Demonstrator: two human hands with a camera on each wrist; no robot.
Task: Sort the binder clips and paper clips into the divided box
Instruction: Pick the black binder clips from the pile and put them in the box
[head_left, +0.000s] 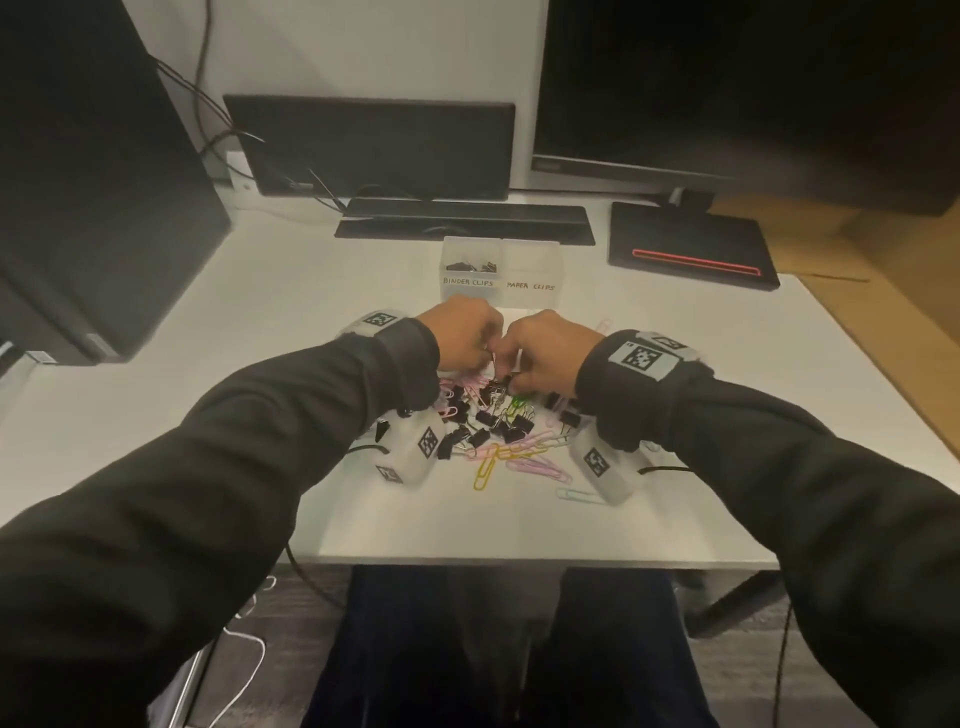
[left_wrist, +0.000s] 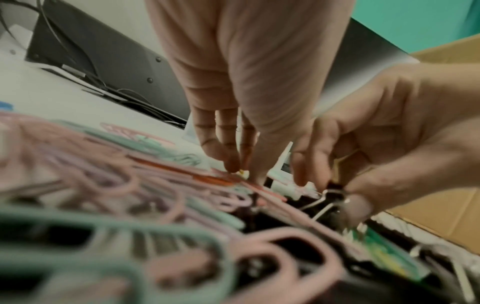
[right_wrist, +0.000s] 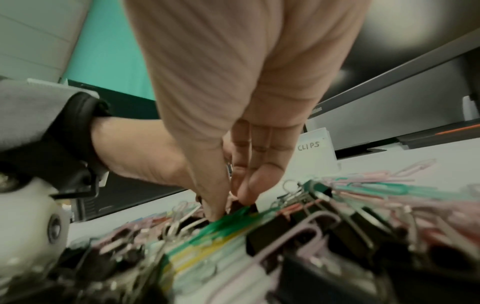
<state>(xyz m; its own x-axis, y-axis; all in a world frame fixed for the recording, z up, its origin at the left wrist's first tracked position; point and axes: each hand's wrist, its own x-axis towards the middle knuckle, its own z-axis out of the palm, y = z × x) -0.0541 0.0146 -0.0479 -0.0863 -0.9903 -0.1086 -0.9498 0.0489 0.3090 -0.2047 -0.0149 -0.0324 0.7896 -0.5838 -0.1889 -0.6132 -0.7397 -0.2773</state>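
A heap of black binder clips and coloured paper clips (head_left: 498, 431) lies mid-table. Behind it stands the clear divided box (head_left: 501, 293), labelled BINDER CLIPS and PAPER CLIPS; several binder clips lie in its left compartment. Both hands meet over the far side of the heap. My right hand (head_left: 511, 371) pinches a black binder clip (right_wrist: 244, 205) between thumb and fingers; its wire handle (left_wrist: 330, 200) shows in the left wrist view. My left hand (left_wrist: 242, 173) points down, its fingertips pinched on what looks like a paper clip at the top of the heap.
A black keyboard (head_left: 462, 221) lies just behind the box. A monitor (head_left: 727, 78) and a black base with a red line (head_left: 691, 244) stand at the back right, a dark computer tower (head_left: 78, 182) at the left. Cardboard (head_left: 883, 249) borders the table's right side.
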